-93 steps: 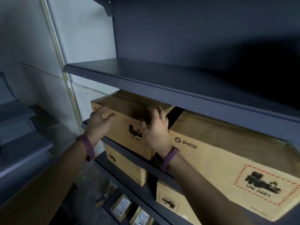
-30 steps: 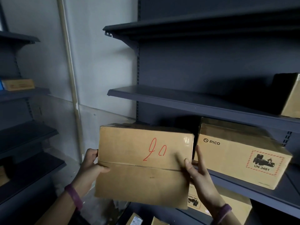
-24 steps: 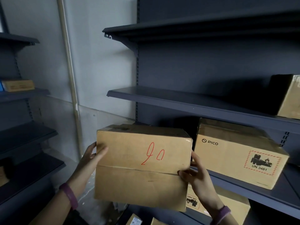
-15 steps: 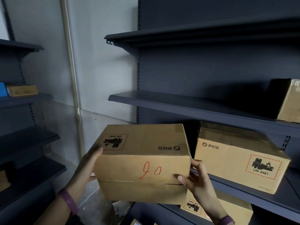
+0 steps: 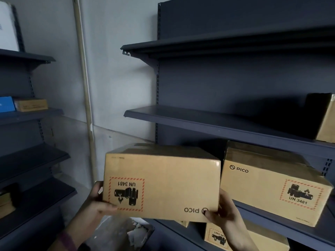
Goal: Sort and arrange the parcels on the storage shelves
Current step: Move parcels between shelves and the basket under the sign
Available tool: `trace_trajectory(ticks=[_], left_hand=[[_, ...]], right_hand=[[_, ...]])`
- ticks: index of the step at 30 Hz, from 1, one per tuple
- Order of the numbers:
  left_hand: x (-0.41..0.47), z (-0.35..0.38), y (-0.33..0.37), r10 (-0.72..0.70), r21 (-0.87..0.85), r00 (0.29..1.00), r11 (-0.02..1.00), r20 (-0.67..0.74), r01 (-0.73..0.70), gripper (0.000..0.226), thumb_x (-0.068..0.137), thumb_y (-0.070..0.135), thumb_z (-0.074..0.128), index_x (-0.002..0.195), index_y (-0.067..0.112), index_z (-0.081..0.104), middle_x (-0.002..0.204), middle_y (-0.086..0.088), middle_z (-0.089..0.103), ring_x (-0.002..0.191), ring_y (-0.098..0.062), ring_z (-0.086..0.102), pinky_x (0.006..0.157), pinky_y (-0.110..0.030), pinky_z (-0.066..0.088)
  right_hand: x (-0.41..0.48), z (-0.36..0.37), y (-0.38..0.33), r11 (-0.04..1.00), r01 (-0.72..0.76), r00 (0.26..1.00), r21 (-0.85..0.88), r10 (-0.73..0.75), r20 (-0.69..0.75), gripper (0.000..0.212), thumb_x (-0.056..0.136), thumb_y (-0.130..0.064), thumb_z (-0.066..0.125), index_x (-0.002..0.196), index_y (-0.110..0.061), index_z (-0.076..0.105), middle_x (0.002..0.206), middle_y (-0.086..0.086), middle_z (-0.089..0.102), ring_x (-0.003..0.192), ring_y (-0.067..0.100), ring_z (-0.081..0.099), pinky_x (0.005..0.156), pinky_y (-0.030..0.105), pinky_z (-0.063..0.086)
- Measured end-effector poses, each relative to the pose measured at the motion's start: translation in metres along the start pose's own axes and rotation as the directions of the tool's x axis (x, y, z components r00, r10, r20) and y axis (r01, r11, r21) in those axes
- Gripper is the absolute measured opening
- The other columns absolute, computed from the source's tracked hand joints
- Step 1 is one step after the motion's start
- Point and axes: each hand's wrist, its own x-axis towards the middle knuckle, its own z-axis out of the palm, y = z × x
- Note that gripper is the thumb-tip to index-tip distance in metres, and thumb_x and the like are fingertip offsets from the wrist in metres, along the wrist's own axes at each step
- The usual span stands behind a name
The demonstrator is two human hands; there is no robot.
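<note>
Hands grip carton (image 5: 163, 183) (upside down): left hand (image 5: 98, 205), right hand (image 5: 223, 212).

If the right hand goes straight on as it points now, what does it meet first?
The held PICO box, which the right hand grips at its lower corner; depth beyond is unclear.

Single head-worn wide-angle view, facing forward at dark shelves (image 5: 226, 124), close behind a held carton (image 5: 163, 183), wall left
</note>
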Motion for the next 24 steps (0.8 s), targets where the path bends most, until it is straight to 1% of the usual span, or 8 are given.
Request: trace_trajectory(ticks=[3,5,9,13,16,19,22,24], left_hand=[[0.000,0.011,-0.003,-0.060,0.011,0.990,0.998,-0.126,0.062,0.080,0.046,-0.030,0.060,0.117,0.005,0.046,0.098,-0.019,0.068,0.100,-0.039,0.062,0.070,-0.052,0.055],[0.001,0.014,-0.009,-0.074,-0.011,0.983,0.997,-0.171,0.073,0.086,0.046,-0.038,0.049,0.115,0.012,0.049,0.093,-0.013,0.068,0.092,-0.031,0.062,0.059,-0.046,0.056],[0.000,0.011,-0.010,-0.046,-0.108,0.997,0.993,-0.060,0.039,0.086,0.039,-0.026,0.059,0.113,0.017,0.052,0.094,-0.015,0.072,0.089,-0.035,0.069,0.060,-0.044,0.057],[0.009,0.012,-0.008,-0.025,-0.160,1.000,0.987,0.018,0.027,0.071,0.060,-0.025,0.051,0.116,0.019,0.056,0.105,-0.010,0.072,0.099,-0.026,0.068,0.074,-0.038,0.054],[0.020,0.020,-0.013,-0.034,-0.192,0.999,0.981,0.004,0.034,0.066,0.076,-0.028,0.039,0.114,0.022,0.059,0.106,-0.007,0.072,0.105,-0.022,0.063,0.086,-0.039,0.048],[0.031,0.022,-0.018,-0.032,-0.220,0.999,0.975,-0.041,0.022,0.068,0.082,-0.027,0.035,0.123,0.023,0.057,0.116,-0.008,0.068,0.113,-0.024,0.059,0.090,-0.041,0.047],[0.040,0.021,-0.023,-0.074,-0.251,0.996,0.966,-0.042,0.061,0.065,0.084,-0.023,0.036,0.125,0.024,0.057,0.116,-0.007,0.068,0.114,-0.025,0.059,0.085,-0.039,0.049],[0.043,0.020,-0.029,-0.092,-0.249,0.994,0.965,-0.050,0.077,0.063,0.084,-0.022,0.036,0.119,0.025,0.059,0.113,-0.005,0.070,0.114,-0.025,0.059,0.082,-0.039,0.050]], right_hand=[[0.003,-0.002,0.020,0.999,0.030,0.998,-0.028,-0.032,-0.062,0.073,0.066,0.034,0.062,0.117,-0.017,0.056,0.111,0.013,0.070,0.097,0.022,0.063,0.077,0.034,0.049],[0.004,-0.003,0.030,0.998,0.052,0.996,-0.017,-0.053,-0.071,0.075,0.062,0.039,0.058,0.116,-0.014,0.055,0.118,0.014,0.067,0.095,0.013,0.063,0.071,0.023,0.051],[0.003,-0.004,0.033,0.996,0.088,0.993,0.020,-0.086,-0.085,0.078,0.058,0.038,0.063,0.115,-0.015,0.056,0.122,0.022,0.064,0.096,0.017,0.062,0.067,0.020,0.051],[-0.009,0.007,0.018,0.983,0.174,0.975,0.054,-0.165,-0.148,0.075,0.061,0.000,0.081,0.126,-0.033,0.061,0.134,-0.005,0.062,0.120,0.007,0.059,0.084,0.021,0.054],[-0.017,0.024,0.006,0.948,0.267,0.946,-0.171,-0.291,-0.140,0.078,0.070,-0.019,0.079,0.133,-0.053,0.050,0.144,-0.025,0.047,0.137,0.001,0.040,0.108,0.027,0.042],[-0.026,0.043,-0.004,0.827,0.357,0.897,-0.434,-0.432,-0.087,0.077,0.076,-0.039,0.077,0.143,-0.038,0.039,0.150,-0.031,0.033,0.145,0.017,0.027,0.111,0.054,0.037],[-0.032,0.056,-0.003,0.660,0.368,0.844,-0.655,-0.533,-0.063,0.082,0.078,-0.057,0.065,0.146,-0.025,0.032,0.152,-0.028,0.030,0.140,0.035,0.034,0.101,0.057,0.045],[-0.033,0.058,0.005,0.637,0.346,0.828,-0.690,-0.553,-0.096,0.084,0.075,-0.061,0.061,0.145,-0.024,0.034,0.152,-0.014,0.037,0.137,0.036,0.037,0.101,0.058,0.044]])
